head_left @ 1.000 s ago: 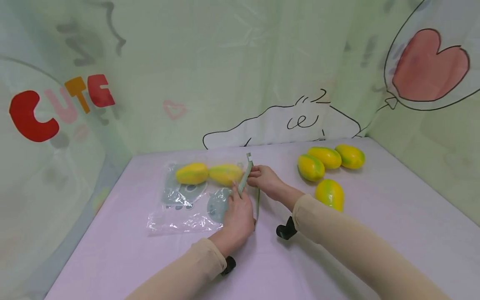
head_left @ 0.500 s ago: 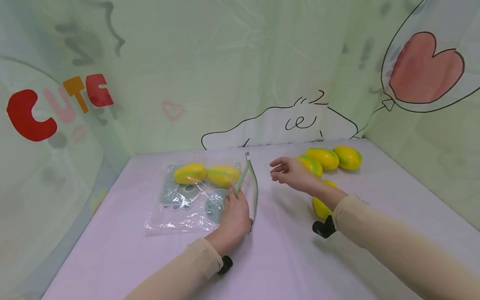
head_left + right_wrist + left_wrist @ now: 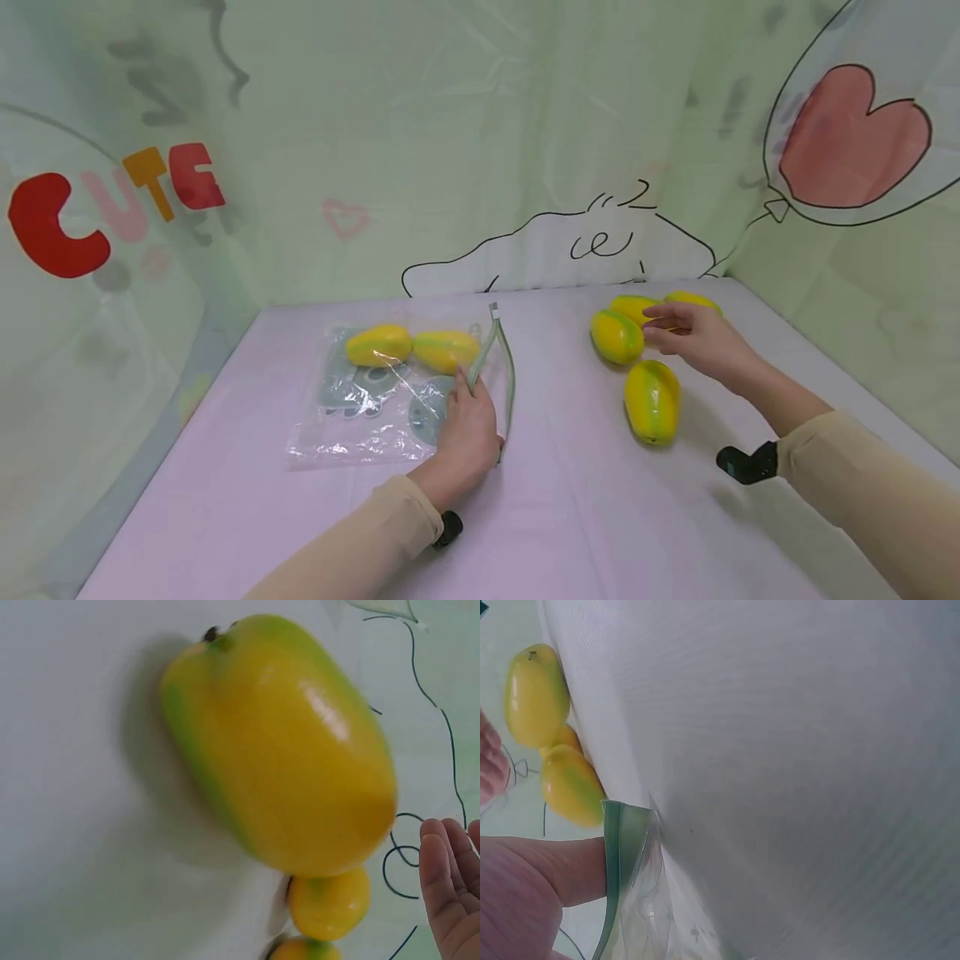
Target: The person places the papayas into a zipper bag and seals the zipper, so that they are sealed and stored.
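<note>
Clear plastic zip bag at left of desk, two mango-like fruits inside | left hand grips its rim, apparently to part it | right hand empty, loosely curved, near far-right loose fruits

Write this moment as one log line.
left grip: holds clear plastic bag, mouth open | right grip: empty, near four yellow-green oval fruits | inside bag: two more fruits

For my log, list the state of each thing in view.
Clear bag: lying down, mouth open
Two bagged fruits: inside, end to end
Front loose fruit: lying outside the bag
Three back fruits: clustered, outside the bag
Left hand: holding the bag's mouth edge
Right hand: empty, fingers relaxed
</note>
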The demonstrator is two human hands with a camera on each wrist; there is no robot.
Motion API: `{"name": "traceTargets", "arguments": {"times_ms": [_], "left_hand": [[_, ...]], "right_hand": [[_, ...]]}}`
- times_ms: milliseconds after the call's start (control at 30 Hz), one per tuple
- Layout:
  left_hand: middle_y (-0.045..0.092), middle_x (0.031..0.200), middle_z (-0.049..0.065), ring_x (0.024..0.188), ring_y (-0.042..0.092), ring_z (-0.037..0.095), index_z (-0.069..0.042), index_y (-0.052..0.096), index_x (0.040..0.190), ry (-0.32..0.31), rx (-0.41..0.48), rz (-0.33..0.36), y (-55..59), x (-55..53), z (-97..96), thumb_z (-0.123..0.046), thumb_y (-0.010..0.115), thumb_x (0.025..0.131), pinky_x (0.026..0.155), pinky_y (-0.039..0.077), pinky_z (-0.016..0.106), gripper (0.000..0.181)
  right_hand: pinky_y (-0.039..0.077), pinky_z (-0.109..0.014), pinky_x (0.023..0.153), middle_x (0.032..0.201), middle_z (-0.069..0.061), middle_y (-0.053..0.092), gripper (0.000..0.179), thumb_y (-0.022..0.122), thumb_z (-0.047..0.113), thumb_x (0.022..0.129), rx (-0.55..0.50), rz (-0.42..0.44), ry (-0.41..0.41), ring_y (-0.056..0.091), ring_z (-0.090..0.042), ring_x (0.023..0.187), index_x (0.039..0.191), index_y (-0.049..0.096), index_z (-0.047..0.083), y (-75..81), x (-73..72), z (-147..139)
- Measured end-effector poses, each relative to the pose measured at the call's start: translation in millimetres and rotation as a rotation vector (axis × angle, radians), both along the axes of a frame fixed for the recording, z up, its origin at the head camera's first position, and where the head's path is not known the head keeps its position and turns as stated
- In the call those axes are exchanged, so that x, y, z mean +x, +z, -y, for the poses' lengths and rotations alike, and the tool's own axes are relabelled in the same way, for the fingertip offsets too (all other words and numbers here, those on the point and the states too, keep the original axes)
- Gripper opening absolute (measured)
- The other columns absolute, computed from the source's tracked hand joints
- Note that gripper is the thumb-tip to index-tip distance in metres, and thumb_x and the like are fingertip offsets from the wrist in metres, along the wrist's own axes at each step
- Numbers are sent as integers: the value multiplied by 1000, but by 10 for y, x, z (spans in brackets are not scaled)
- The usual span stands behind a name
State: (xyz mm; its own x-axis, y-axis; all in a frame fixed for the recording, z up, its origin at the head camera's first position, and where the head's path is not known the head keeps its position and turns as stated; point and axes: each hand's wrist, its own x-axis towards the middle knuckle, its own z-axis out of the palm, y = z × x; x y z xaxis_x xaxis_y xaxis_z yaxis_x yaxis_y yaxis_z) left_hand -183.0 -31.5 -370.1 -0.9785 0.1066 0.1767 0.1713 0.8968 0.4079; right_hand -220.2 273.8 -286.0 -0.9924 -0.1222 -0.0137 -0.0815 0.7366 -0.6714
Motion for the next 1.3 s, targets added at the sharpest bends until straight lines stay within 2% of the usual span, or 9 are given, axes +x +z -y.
{"name": "traceTargets", "arguments": {"times_ms": [200, 367, 533, 667, 833, 1000, 1133, 1300], "left_hand": [[30, 160, 35, 125, 55, 41, 11, 42, 146, 9, 10, 22, 3, -6, 5, -5, 88, 74, 90, 59, 44, 87], [29, 161, 34, 129, 54, 42, 11, 42, 147, 11, 24, 37, 1, -10, -3, -5, 88, 74, 91, 58, 45, 87], [30, 161, 34, 129, 54, 42, 11, 42, 146, 12, 23, 33, -2, -10, -4, -5, 88, 75, 89, 59, 44, 86], [31, 160, 34, 128, 55, 42, 11, 43, 145, 12, 14, 21, -6, -8, 2, -6, 88, 74, 88, 59, 44, 86], [31, 159, 36, 125, 56, 42, 13, 44, 144, 2, 11, 7, -10, -7, 7, -6, 89, 73, 90, 59, 44, 86], [32, 158, 37, 123, 57, 43, 14, 44, 143, -1, 7, -6, -8, -7, 14, -5, 89, 73, 94, 57, 43, 85], [32, 158, 37, 123, 57, 43, 14, 44, 143, -2, 9, -5, -2, 1, 14, -5, 89, 73, 94, 57, 44, 85], [30, 159, 36, 126, 55, 43, 14, 42, 145, -6, 31, 5, 9, -6, 4, -4, 88, 73, 95, 57, 44, 87]], "right_hand": [[51, -58, 100, 140, -31, 54, 65, 54, 42, 105, 138, 40, 24, 54, -47, 125, 147, 45, -7, -131, 22, -127], [56, -54, 93, 144, -37, 47, 79, 57, 51, 102, 220, 153, 95, 55, -48, 122, 149, 40, -11, -209, -1, -160], [60, -49, 90, 147, -40, 40, 84, 59, 54, 100, 185, 261, 138, 57, -44, 118, 150, 36, -10, -253, -1, -191], [60, -46, 90, 145, -40, 41, 83, 57, 52, 101, 146, 290, 136, 60, -38, 116, 148, 37, -13, -274, 39, -241], [59, -44, 92, 148, -38, 39, 81, 57, 51, 101, 94, 245, 101, 59, -34, 117, 149, 36, -11, -259, 77, -303], [54, -52, 99, 146, -35, 40, 85, 58, 51, 101, 44, 151, 53, 57, -36, 119, 152, 28, -10, -191, 75, -237], [48, -58, 107, 148, -32, 40, 85, 61, 50, 100, -18, 98, 28, 49, -43, 129, 154, 26, -6, -174, 49, -32], [44, -58, 111, 149, -29, 41, 84, 66, 46, 98, -107, 56, 13, 45, -46, 136, 153, 27, -3, -229, -37, 344]]}}
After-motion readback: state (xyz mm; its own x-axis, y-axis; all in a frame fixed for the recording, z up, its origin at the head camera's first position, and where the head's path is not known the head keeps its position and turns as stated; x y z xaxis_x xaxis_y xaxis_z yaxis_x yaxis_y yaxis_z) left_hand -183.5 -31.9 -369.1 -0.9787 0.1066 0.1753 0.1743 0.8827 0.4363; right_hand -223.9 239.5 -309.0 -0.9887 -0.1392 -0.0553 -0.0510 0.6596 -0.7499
